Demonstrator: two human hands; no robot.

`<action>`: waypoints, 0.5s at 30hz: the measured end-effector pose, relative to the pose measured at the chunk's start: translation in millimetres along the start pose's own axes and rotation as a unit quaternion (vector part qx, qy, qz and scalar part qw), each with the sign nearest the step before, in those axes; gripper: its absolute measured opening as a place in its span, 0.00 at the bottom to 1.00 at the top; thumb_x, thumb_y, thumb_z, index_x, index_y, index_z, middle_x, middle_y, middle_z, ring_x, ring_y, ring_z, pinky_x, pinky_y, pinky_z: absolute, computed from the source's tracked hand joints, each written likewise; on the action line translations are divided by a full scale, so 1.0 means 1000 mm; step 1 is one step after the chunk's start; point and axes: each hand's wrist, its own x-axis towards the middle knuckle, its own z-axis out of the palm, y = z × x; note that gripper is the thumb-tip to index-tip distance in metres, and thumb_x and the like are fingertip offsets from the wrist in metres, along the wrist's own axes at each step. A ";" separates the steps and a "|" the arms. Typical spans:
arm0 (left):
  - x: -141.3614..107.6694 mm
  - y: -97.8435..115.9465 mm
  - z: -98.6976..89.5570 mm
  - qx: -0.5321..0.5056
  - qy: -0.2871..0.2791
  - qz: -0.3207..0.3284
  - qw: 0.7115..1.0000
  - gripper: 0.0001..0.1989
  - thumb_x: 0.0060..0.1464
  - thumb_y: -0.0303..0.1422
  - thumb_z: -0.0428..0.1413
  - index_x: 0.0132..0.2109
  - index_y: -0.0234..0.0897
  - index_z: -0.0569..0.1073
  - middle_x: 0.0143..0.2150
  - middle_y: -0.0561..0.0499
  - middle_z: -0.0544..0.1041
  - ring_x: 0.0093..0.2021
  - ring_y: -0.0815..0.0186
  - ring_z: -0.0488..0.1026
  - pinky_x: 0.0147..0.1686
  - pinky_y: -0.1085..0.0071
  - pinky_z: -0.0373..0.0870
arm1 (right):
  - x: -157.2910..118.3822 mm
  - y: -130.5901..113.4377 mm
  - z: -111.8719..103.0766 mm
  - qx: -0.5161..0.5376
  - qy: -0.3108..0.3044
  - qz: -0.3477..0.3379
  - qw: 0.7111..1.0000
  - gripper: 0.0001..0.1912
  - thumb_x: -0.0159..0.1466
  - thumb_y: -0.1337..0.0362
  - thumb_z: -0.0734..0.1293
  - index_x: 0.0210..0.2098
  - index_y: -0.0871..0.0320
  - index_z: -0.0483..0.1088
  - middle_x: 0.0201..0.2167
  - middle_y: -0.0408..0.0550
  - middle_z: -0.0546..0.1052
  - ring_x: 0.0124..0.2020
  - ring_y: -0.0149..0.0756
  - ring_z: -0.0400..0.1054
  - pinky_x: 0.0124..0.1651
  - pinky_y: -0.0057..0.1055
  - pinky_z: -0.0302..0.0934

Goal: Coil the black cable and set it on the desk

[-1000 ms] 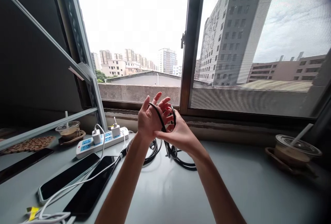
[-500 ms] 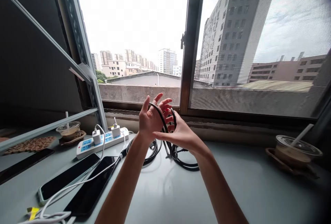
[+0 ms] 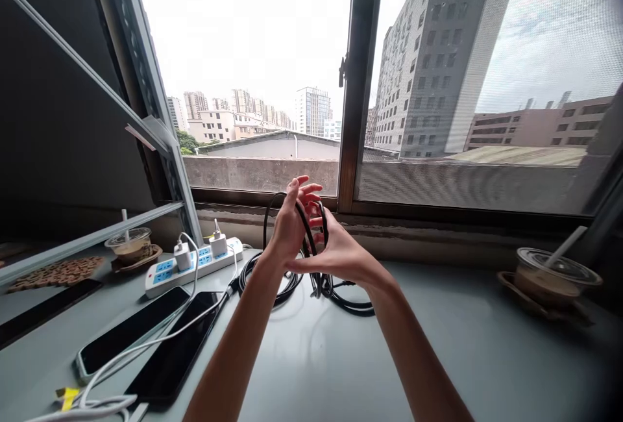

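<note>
A loop of black cable (image 3: 305, 219) is held up between my two hands above the table. My left hand (image 3: 286, 232) has the cable running between its raised thumb and its fingers, and a thin arc of it shows behind that hand. My right hand (image 3: 341, 252) is curled around the other side of the loop, its thumb pointing toward my left wrist. Some of the fingertips overlap and are partly hidden. Beneath the hands, more black cable lies in coils (image 3: 354, 308) on the pale table (image 3: 316, 370).
A white power strip (image 3: 158, 284) with two plugged chargers sits at left. Near it lie several dark phones (image 3: 175, 360) and white charging cables (image 3: 104, 402). Lidded drink cups stand on coasters at left (image 3: 129, 247) and right (image 3: 549, 282). A metal frame (image 3: 168, 139) and window close off the back.
My left hand has turned and drawn its thumb closer to its fingers, and a cable arc now stands out behind it. My right hand stays at the loop. The view has shifted slightly.
</note>
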 end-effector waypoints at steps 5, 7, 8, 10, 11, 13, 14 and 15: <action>-0.001 0.002 0.004 0.005 0.022 0.039 0.999 0.09 0.60 0.38 0.47 0.41 0.39 0.68 0.37 0.53 0.74 0.31 0.73 0.68 0.30 0.78 0.66 | 0.000 -0.005 0.004 0.012 0.016 -0.025 0.999 0.48 0.46 0.63 0.75 0.61 0.54 0.50 0.52 0.51 0.65 0.50 0.39 0.64 0.50 0.34 0.63; 0.000 0.002 0.003 -0.002 0.017 0.029 0.999 0.09 0.59 0.39 0.47 0.40 0.39 0.68 0.37 0.53 0.74 0.30 0.72 0.68 0.28 0.77 0.66 | 0.000 -0.006 0.003 0.004 -0.008 -0.005 1.000 0.48 0.47 0.64 0.74 0.62 0.53 0.48 0.48 0.50 0.68 0.45 0.38 0.66 0.45 0.33 0.65; 0.000 0.001 0.003 -0.007 0.012 0.024 1.000 0.10 0.59 0.39 0.48 0.41 0.40 0.68 0.37 0.53 0.74 0.30 0.72 0.68 0.27 0.77 0.65 | -0.001 -0.006 0.003 0.000 -0.011 0.001 1.000 0.47 0.47 0.64 0.74 0.62 0.53 0.48 0.47 0.49 0.68 0.43 0.37 0.67 0.42 0.32 0.65; 0.001 0.000 0.001 -0.016 0.006 0.021 1.000 0.10 0.58 0.40 0.48 0.42 0.41 0.68 0.37 0.54 0.74 0.29 0.72 0.68 0.25 0.77 0.65 | -0.002 -0.005 0.000 -0.014 0.006 0.004 1.000 0.46 0.48 0.63 0.73 0.61 0.53 0.49 0.45 0.49 0.68 0.42 0.37 0.66 0.37 0.30 0.65; 0.001 -0.001 0.000 -0.018 0.005 0.022 1.000 0.10 0.58 0.40 0.49 0.42 0.41 0.68 0.37 0.54 0.74 0.29 0.72 0.69 0.25 0.77 0.65 | -0.002 -0.005 -0.002 -0.025 0.012 0.004 1.000 0.46 0.48 0.63 0.73 0.61 0.53 0.50 0.45 0.50 0.68 0.41 0.37 0.66 0.35 0.28 0.64; 0.001 0.001 -0.001 -0.021 -0.011 0.013 1.000 0.10 0.59 0.40 0.48 0.41 0.40 0.68 0.36 0.53 0.74 0.29 0.72 0.69 0.27 0.76 0.67 | -0.005 -0.007 -0.006 -0.039 -0.004 0.005 0.999 0.48 0.46 0.65 0.74 0.62 0.53 0.49 0.47 0.50 0.68 0.38 0.35 0.66 0.30 0.26 0.63; 0.001 0.003 -0.002 -0.028 -0.024 0.003 0.999 0.11 0.60 0.39 0.47 0.41 0.38 0.69 0.36 0.52 0.75 0.29 0.71 0.70 0.28 0.75 0.68 | -0.006 -0.008 -0.009 -0.036 -0.019 0.004 0.999 0.48 0.46 0.65 0.74 0.62 0.53 0.48 0.48 0.50 0.67 0.37 0.33 0.65 0.28 0.25 0.62; 0.001 0.006 -0.003 -0.039 -0.036 -0.010 0.999 0.12 0.60 0.38 0.46 0.41 0.37 0.69 0.35 0.51 0.75 0.30 0.70 0.71 0.30 0.74 0.69 | -0.007 -0.011 -0.012 -0.026 -0.030 0.004 0.999 0.46 0.47 0.64 0.73 0.62 0.52 0.50 0.50 0.50 0.66 0.35 0.31 0.65 0.27 0.24 0.61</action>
